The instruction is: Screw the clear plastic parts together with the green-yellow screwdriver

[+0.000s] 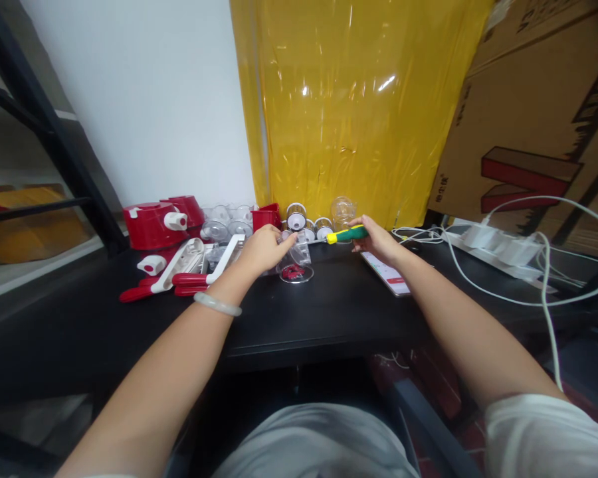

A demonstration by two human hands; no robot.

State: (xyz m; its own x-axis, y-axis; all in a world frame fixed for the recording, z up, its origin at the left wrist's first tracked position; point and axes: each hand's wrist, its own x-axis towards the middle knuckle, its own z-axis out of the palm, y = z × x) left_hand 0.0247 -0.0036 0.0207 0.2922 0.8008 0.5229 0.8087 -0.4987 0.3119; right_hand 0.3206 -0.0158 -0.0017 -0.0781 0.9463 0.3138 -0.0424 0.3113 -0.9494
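Observation:
My right hand (377, 240) is closed round the green handle of a screwdriver (349, 234), whose yellow end points left. My left hand (266, 248) is closed on a clear plastic part (300, 252), with the thumb along its top; the fingers are partly hidden. Just below that part, a round clear dish (296, 275) with small red pieces in it rests on the black table. Behind the hands stand several metal-and-white drums (296, 217), and a clear round container (343, 210) is close to the screwdriver.
Red housings (154, 227), red-handled white cranks (179, 269), clear cups (219, 224) and a red box (266, 216) crowd the left. A phone (389, 273) lies near my right wrist. Farther right are a power strip (501, 251), loose white cables and a cardboard box (523, 126).

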